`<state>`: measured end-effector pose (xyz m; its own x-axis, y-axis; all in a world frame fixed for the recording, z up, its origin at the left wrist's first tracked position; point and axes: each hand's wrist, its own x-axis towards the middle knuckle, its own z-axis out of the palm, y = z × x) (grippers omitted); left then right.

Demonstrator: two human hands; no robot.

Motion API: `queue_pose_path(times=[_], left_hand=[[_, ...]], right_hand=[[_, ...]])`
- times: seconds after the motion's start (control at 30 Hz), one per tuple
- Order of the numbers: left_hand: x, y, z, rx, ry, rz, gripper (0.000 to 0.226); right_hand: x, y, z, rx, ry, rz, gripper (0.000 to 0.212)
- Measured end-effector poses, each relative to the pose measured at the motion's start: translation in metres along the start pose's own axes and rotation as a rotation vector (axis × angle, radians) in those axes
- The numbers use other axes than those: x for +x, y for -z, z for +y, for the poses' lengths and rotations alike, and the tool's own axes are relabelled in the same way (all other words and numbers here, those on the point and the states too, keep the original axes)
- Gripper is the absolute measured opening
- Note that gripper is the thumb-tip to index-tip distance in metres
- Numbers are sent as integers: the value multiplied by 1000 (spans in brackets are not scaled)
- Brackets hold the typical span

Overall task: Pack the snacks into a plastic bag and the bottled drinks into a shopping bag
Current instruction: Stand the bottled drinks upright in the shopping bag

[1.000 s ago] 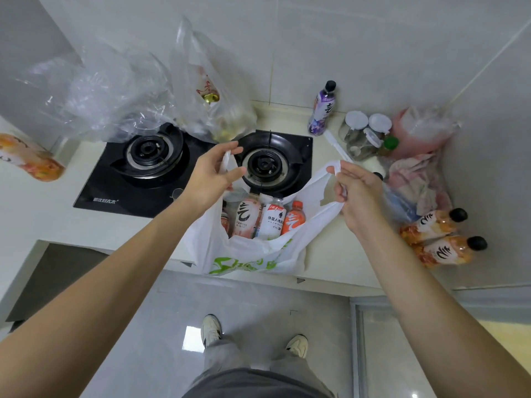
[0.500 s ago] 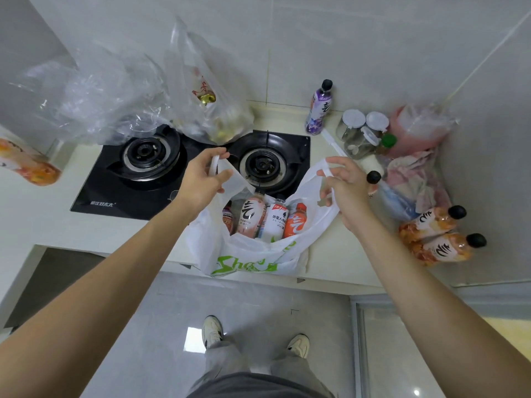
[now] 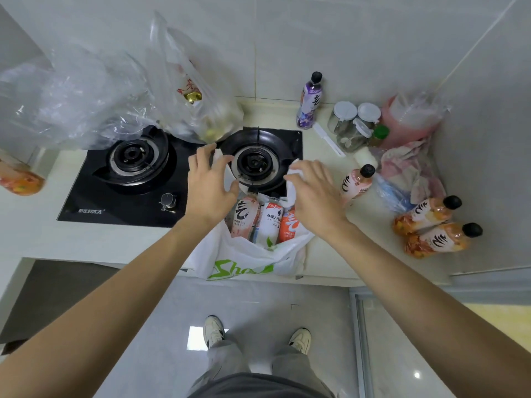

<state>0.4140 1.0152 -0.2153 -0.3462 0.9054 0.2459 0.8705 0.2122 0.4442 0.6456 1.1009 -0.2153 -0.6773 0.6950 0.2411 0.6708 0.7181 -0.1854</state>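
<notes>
A white shopping bag [image 3: 244,262] with green lettering stands at the counter's front edge. Inside it are a pink, a white and an orange bottle [image 3: 267,222]. My left hand [image 3: 211,182] is over the bag's left side, fingers spread, with the left handle poking up between its fingertips. Over the bag's right side, my right hand [image 3: 314,196] grips the bunched right handle. A pink bottle [image 3: 356,183] stands just right of the bag. Two orange bottles [image 3: 431,225] lie further right, and a purple bottle [image 3: 310,101] stands by the wall. A clear plastic bag [image 3: 198,110] with snacks sits behind the stove.
A black two-burner stove [image 3: 129,196] lies behind and left of the shopping bag. A second crumpled clear bag [image 3: 71,101] is at the back left, an orange bottle [image 3: 20,182] at the left edge. Jars [image 3: 350,124] and pink bags [image 3: 408,124] fill the right corner.
Both hands have moved forward and closer together over the bag, drawing its two handles inward. The bag's mouth is narrower than before.
</notes>
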Motion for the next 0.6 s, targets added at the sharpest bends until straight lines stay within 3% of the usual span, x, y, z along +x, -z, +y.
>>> queue_pose_path(times=[0.1, 0.2, 0.27, 0.37, 0.47, 0.6], left_hand=[[-4, -8, 7, 41, -242, 57, 43], [-12, -30, 8, 12, -404, -79, 35], [-15, -49, 6, 18, -338, -246, 36], [-19, -75, 3, 98, -162, -488, 55], [-23, -92, 5, 159, -100, -563, 68], [-25, -106, 16, 268, -68, -612, 80]], right_hand=[[2, -24, -2, -8, 67, -101, 44], [6, -46, 3, -76, 69, -185, 33], [12, -57, 7, -137, 75, -256, 26], [19, -72, 14, -148, 12, -394, 28], [23, -85, 23, -120, -105, -506, 31], [25, -104, 32, -26, -262, -522, 29]])
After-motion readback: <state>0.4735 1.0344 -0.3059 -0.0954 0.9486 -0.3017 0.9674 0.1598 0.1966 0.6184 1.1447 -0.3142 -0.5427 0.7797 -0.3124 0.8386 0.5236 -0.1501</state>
